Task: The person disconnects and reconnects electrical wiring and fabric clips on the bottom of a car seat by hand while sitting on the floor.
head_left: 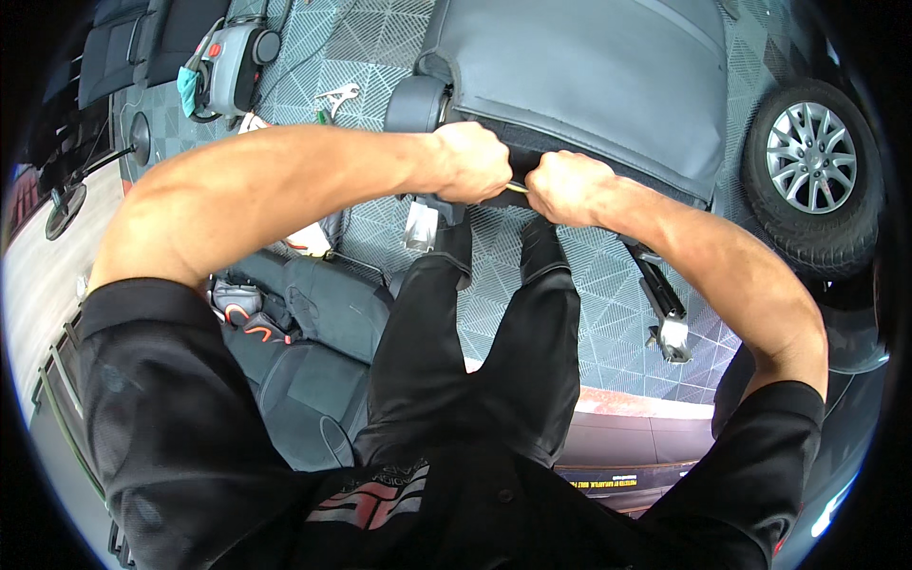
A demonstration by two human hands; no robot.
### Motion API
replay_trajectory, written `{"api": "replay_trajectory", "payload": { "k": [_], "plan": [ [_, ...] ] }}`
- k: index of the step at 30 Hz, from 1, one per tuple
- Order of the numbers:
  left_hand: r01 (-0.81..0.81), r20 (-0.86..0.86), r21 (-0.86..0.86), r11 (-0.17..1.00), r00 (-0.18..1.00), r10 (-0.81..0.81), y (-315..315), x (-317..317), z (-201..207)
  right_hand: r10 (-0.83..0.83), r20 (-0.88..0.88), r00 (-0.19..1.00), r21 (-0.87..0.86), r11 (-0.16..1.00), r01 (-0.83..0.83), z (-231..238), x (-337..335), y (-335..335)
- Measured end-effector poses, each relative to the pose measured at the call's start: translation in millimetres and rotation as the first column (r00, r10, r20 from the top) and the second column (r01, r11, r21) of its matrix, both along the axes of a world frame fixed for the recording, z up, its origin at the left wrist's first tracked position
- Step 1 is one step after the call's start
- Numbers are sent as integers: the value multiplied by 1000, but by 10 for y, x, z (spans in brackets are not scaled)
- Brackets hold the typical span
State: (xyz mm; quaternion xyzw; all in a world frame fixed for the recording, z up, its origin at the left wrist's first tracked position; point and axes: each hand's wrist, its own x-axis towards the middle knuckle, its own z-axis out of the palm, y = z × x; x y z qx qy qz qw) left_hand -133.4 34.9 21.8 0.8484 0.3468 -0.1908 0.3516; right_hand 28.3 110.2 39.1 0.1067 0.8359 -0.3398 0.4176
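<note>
We bend both arms wide, elbows just past nine and three o'clock, forearms angling inward so our left hand sits near twelve and our right hand between one and two, before the grey seat at one o'clock. Our fingers curl tightly closed on a thin pale strand bridging both fists; we cannot tell what else they hold.

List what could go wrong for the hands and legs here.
1. The left hand and right hand are clenched close together by the grey seat; if either slips, knuckles might knock.
2. The silver metal bracket shows right beside the person's left leg and could scrape it.
</note>
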Motion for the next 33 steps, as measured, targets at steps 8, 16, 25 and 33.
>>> {"api": "replay_trajectory", "payload": {
  "k": [8, 16, 25, 33],
  "plan": [
    [28, 97, 47, 998, 995, -33, 6, -126, -127, -118, -450, 885, 204, 952, 230, 34, 664, -86],
    [11, -16, 52, 999, 1000, -10, -64, 14, -45, -96, -143, 985, 297, 945, 135, -69, 856, -54],
    [-218, -94, 156, 963, 968, 234, 79, 922, 108, 15, -205, 979, 196, 980, 26, -113, 931, 108],
    [64, -160, -80, 995, 984, -76, 394, 969, 58, -60, -310, 949, 35, 997, 74, -188, 1063, 194]
  ]
}}
